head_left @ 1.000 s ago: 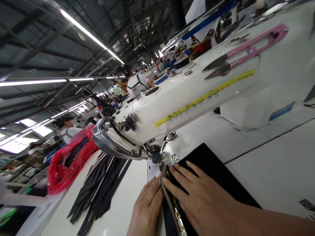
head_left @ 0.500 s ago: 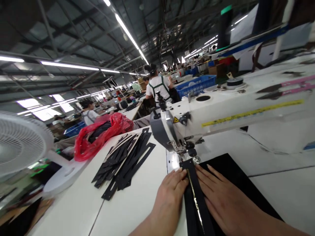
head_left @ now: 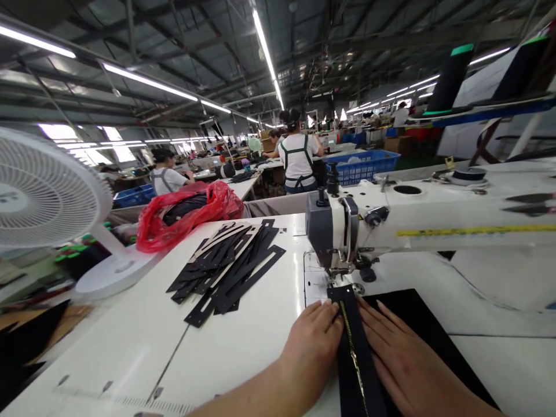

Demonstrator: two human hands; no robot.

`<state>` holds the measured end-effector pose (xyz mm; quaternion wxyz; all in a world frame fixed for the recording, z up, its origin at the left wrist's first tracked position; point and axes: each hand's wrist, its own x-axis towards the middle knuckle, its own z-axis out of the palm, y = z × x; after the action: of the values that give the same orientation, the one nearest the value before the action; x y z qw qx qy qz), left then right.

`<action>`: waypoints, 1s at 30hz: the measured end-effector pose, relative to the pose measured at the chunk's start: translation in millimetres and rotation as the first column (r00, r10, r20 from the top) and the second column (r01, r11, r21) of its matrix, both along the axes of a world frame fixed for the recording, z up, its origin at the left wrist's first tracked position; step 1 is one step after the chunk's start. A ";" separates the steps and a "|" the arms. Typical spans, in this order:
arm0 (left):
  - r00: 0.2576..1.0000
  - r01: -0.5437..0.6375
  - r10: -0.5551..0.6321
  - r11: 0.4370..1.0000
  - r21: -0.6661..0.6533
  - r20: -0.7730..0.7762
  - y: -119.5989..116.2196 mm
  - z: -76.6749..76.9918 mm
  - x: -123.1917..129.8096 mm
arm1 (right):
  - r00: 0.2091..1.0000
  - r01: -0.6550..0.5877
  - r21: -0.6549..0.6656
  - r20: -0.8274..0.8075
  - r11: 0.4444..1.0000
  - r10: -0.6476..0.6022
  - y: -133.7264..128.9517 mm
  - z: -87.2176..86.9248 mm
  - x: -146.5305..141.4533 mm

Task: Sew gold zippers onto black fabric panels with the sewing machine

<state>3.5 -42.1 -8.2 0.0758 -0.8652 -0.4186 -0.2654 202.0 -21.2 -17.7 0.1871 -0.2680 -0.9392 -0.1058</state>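
Our left hand (head_left: 313, 353) and right hand (head_left: 403, 362) lie flat, each grip released, either side of a black zipper (head_left: 353, 353); its top end sits under the sewing machine (head_left: 334, 231).

Strip lights (head_left: 266, 52) line the factory's steel-trussed roof (head_left: 191, 40).

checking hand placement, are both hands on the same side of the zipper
No, the left hand lies left of the metal-toothed zipper, while the right hand lies to its right on the black fabric.
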 end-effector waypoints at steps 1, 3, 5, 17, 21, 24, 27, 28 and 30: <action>1.000 0.003 -0.003 1.000 0.003 -0.005 0.2 0.6 0.0 | 1.000 -0.001 -0.008 0.002 1.000 0.001 0.7 0.3 -0.1; 1.000 0.007 -0.006 1.000 0.017 -0.012 2.6 2.0 -0.8 | 1.000 -0.006 -0.023 -0.008 1.000 0.006 3.9 1.2 -1.0; 1.000 0.005 -0.004 1.000 0.027 -0.013 8.0 4.0 -2.5 | 1.000 -0.009 -0.025 -0.018 1.000 0.008 9.8 1.5 -2.8; 1.000 0.022 -0.022 0.997 0.067 -0.003 35.5 4.7 -5.5 | 1.000 -0.016 0.140 -0.011 0.990 0.018 36.1 -3.8 -8.4; 1.000 0.026 -0.025 0.993 0.115 -0.013 36.1 0.5 -5.7 | 1.000 -0.018 0.193 0.024 0.981 0.014 34.1 2.0 -11.3; 0.999 0.043 -0.041 0.991 0.127 -0.012 37.1 0.8 -5.9 | 1.000 -0.009 0.209 0.024 0.978 0.004 32.8 7.0 -14.4; 0.998 0.055 -0.055 0.990 0.128 -0.001 37.7 2.2 -6.1 | 1.000 0.007 0.203 0.001 0.979 -0.007 32.7 9.6 -16.6; 0.998 0.057 -0.058 0.992 0.117 -0.001 37.9 2.5 -6.2 | 1.000 0.010 0.198 -0.011 0.980 -0.008 32.8 9.8 -16.8; 0.998 0.059 -0.059 0.994 0.092 0.001 38.0 2.6 -6.5 | 1.000 0.008 0.187 -0.030 0.982 -0.002 33.3 10.0 -16.6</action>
<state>-3.0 -4.0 -5.6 0.1067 -0.8722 -0.3805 -0.2882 185.4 12.1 -7.8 0.2252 -0.2530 -0.9215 -0.1902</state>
